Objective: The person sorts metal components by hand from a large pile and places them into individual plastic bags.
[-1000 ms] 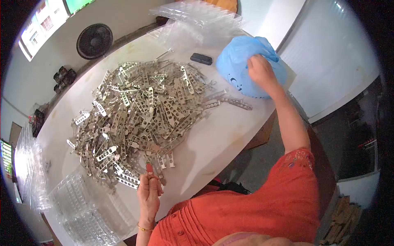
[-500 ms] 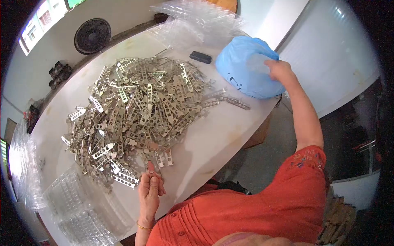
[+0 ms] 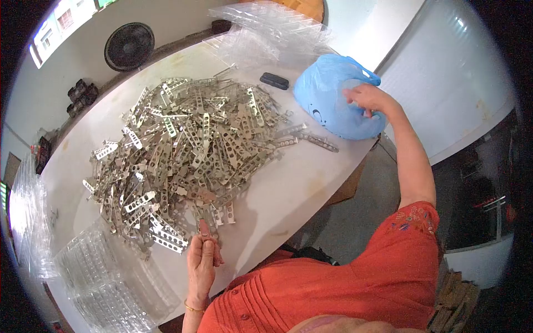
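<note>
Looks like a small packing workshop: a heap of perforated metal strips spread across a plain white table, stacks of clear plastic blister trays at both ends, a black fan against the bare wall.

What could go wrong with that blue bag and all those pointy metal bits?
1. The blue bag sits right at the edge of the table under the right hand; a tug could tip it off.
2. The pile of metal strips looks sharp-edged, and the left hand touches its near side, so it might get nicked.
3. One loose strip lies beside the bag and could be swept to the floor.
</note>
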`<action>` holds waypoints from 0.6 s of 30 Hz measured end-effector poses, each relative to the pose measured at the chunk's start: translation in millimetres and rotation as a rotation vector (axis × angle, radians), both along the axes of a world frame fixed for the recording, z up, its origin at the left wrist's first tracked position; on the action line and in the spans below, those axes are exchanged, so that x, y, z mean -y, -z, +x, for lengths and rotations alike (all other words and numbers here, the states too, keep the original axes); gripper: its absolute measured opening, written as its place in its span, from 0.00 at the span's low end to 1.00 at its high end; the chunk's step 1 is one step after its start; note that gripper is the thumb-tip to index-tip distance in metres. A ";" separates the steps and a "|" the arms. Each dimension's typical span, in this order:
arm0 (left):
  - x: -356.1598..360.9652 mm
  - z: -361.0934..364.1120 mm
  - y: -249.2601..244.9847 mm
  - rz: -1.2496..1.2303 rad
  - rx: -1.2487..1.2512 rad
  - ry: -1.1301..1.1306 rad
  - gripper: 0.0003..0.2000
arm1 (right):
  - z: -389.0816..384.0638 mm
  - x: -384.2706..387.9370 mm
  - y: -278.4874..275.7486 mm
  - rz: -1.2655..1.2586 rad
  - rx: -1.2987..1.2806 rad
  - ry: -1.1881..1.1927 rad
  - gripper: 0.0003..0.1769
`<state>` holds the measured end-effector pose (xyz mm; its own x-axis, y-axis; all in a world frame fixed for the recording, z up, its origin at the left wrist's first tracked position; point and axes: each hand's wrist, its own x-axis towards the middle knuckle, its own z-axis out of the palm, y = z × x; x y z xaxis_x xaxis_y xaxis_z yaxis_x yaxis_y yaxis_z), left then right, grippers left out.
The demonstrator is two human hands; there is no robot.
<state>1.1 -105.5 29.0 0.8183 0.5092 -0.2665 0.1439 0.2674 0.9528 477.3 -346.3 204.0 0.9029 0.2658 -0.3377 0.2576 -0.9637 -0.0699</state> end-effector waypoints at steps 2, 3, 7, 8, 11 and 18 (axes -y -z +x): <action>1.2 0.7 -2.0 -0.028 -0.006 -0.018 0.08 | 15.6 4.4 4.9 0.009 0.010 0.064 0.23; 1.5 1.1 -2.2 -0.029 -0.005 -0.018 0.08 | 23.0 9.8 8.6 0.018 0.020 0.130 0.25; 1.6 0.5 0.3 -0.042 -0.022 -0.008 0.09 | 23.1 27.1 24.0 -0.021 0.320 -0.014 0.29; 1.6 0.5 1.1 -0.057 -0.023 -0.002 0.09 | 22.9 27.1 26.8 -0.033 0.382 -0.062 0.28; 2.4 2.0 -3.5 -0.060 -0.023 0.003 0.09 | 33.3 33.6 40.9 -0.018 0.448 -0.092 0.27; 3.4 4.8 -5.9 -0.038 -0.074 0.011 0.09 | 56.2 29.0 46.1 -0.230 0.632 -0.139 0.20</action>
